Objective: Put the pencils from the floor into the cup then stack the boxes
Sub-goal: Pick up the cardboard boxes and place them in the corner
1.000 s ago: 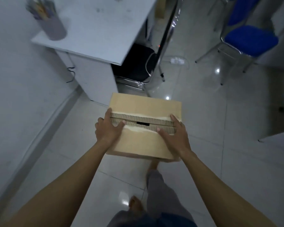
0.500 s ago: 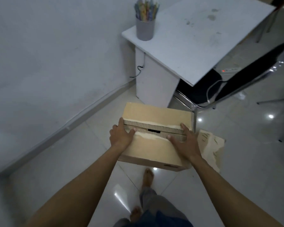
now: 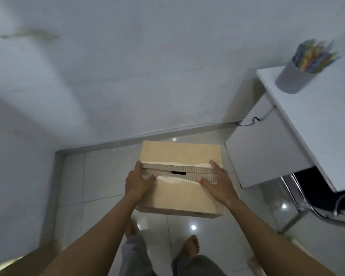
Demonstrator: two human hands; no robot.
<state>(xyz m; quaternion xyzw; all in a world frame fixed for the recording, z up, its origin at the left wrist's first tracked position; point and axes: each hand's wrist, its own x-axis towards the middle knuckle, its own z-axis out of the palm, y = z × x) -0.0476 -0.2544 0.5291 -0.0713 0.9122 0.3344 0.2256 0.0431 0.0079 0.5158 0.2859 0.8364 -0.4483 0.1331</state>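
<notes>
A tan cardboard box (image 3: 179, 154) with a torn strip across its closed flaps hangs above the tiled floor. My left hand (image 3: 137, 182) grips its left edge and my right hand (image 3: 217, 182) grips its right edge, thumbs lying on the top. A grey cup (image 3: 291, 78) holding several coloured pencils (image 3: 313, 56) stands on the corner of the white desk (image 3: 327, 120) at the upper right. No other box is in view.
A white wall and its skirting run behind the box, meeting a floor corner (image 3: 60, 154) at the left. A black chair (image 3: 323, 198) with a metal frame is tucked under the desk. My bare feet (image 3: 191, 246) stand on the glossy tiles below the box.
I have turned left with the box held the same way. The desk and cup slid to the right edge, and the second box on the floor has left the view.
</notes>
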